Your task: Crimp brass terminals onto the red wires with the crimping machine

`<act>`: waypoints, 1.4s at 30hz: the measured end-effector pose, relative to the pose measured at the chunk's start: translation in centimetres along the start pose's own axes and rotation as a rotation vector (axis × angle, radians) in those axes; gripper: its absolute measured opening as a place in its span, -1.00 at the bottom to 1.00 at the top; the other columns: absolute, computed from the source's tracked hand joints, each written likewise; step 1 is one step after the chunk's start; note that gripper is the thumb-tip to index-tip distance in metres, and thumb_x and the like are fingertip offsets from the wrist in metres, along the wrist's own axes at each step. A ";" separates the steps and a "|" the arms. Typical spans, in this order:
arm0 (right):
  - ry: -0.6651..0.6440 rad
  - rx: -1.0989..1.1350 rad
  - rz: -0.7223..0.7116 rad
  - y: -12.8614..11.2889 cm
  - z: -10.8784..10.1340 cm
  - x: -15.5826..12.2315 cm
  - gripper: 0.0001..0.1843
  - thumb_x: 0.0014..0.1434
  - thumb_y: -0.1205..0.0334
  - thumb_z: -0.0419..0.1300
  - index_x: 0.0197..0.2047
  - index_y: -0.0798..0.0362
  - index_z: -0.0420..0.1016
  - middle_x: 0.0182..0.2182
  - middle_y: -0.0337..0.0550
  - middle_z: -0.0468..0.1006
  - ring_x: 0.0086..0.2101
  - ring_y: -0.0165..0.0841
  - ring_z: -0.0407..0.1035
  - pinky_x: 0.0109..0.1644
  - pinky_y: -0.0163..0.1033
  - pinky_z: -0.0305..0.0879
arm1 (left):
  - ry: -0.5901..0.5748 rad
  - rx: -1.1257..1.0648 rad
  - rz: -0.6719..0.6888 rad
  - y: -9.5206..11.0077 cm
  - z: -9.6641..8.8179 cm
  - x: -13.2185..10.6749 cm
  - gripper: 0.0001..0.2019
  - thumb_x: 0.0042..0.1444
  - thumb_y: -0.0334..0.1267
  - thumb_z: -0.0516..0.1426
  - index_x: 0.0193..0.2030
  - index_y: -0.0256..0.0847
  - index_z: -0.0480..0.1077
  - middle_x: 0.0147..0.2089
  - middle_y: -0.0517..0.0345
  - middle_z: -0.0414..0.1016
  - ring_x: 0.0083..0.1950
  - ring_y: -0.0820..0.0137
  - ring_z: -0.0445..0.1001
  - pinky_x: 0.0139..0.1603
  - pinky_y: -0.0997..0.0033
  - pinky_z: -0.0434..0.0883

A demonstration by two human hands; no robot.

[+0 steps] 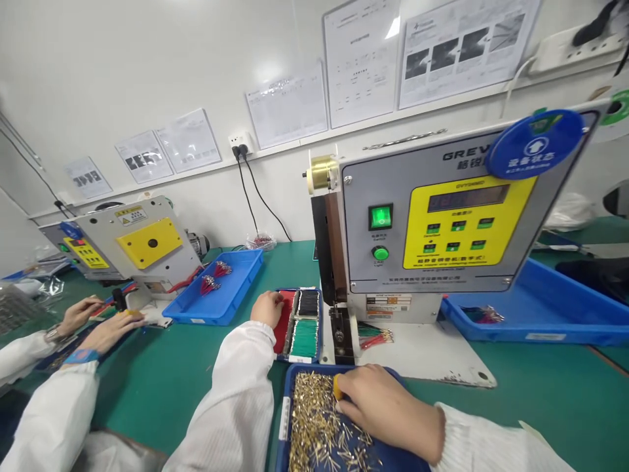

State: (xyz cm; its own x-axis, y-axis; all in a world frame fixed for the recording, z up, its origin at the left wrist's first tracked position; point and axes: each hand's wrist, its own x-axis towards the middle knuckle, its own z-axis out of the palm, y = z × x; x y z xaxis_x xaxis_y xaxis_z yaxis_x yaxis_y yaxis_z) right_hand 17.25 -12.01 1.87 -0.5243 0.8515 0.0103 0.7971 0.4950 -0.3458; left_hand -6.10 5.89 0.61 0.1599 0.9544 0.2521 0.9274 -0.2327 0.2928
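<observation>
My left hand (268, 309) reaches into a divided blue tray, its fingers curled together at the red wires (285, 324). Whether a wire is between the fingertips is hidden. Bundles of black wires (308, 303) and green wires (304, 337) fill the other compartments. My right hand (376, 400) is over a blue tray (285, 452) of small gold-coloured metal terminals (314, 413). A yellow finger cot (337, 387) covers a fingertip, and the fingers are pinched; what they hold cannot be made out.
A grey crimping machine (378, 262) stands in front, with red and green wires (376, 336) on its base. Blue bins (236, 288) with wire bundles flank it. At left, a co-worker's hands (105, 331) work at another machine (147, 242).
</observation>
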 end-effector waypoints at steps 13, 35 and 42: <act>-0.002 -0.008 -0.017 -0.4 0.5 0.2 -0.92 0.13 0.25 0.15 -0.38 0.06 0.38 -0.50 -0.18 0.52 -0.46 -0.29 0.40 -0.48 -0.27 -0.14 | -0.014 0.091 0.031 0.1 0.8 -0.7 -0.77 0.12 -0.46 0.05 -0.40 -0.16 0.51 -0.34 0.04 0.46 -0.22 0.30 0.41 -0.20 0.37 0.28; -0.033 0.013 -0.036 -0.4 0.3 0.1 -0.82 0.08 0.10 0.27 -0.32 0.03 0.48 -0.52 -0.22 0.51 -0.47 -0.32 0.37 -0.47 -0.29 -0.15 | -0.034 -0.006 0.271 5.0 1.4 -2.8 -0.78 0.11 -0.42 0.08 -0.39 -0.14 0.54 -0.30 0.00 0.47 -0.18 0.23 0.40 -0.13 0.28 0.30; -0.036 0.019 -0.020 -0.5 0.7 0.3 -0.89 0.10 0.27 0.20 -0.45 0.06 0.40 -0.53 -0.23 0.50 -0.50 -0.38 0.32 -0.45 -0.30 -0.12 | -0.152 0.011 0.300 5.5 1.0 -3.1 -0.77 0.07 -0.43 0.09 -0.48 -0.15 0.55 -0.36 -0.01 0.47 -0.26 0.24 0.42 -0.21 0.30 0.29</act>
State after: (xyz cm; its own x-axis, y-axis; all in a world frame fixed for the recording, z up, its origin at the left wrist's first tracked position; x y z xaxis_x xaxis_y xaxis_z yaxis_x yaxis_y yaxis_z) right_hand 16.48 -12.16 1.43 -0.5508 0.8345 -0.0166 0.7809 0.5082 -0.3633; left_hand -1.11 1.87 0.51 0.4741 0.8608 0.1849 0.8347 -0.5063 0.2166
